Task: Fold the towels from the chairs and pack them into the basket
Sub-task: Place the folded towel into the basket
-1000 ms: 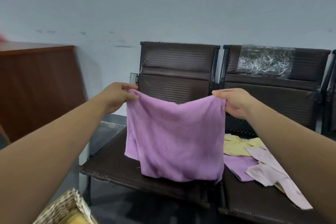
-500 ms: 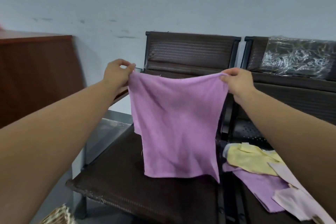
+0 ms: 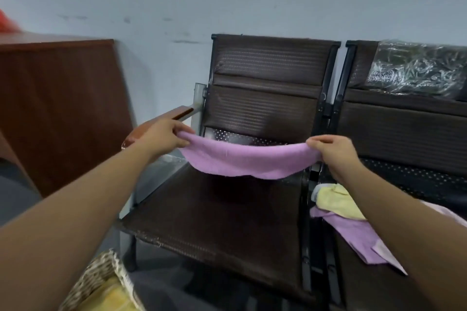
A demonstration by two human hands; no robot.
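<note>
A purple towel (image 3: 249, 160) sags in a shallow curve above the seat of the left brown chair (image 3: 217, 219). My left hand (image 3: 164, 137) pinches its left corner and my right hand (image 3: 333, 153) pinches its right corner. On the right chair's seat lie a yellow towel (image 3: 334, 201), another purple towel (image 3: 353, 233) and a pale pink one (image 3: 439, 212), partly hidden by my right forearm. A woven basket (image 3: 101, 278) stands at the bottom left with something yellow inside it.
A brown wooden cabinet (image 3: 58, 108) stands left of the chairs against the grey wall. The left chair has a wooden armrest (image 3: 177, 115). Crinkled clear plastic (image 3: 417, 68) covers the right chair's backrest. Dark floor shows beneath the seats.
The purple towel hung down full length before; now it sags low and nearly flat over the seat, with my hands lowered. The basket has come back into view.
</note>
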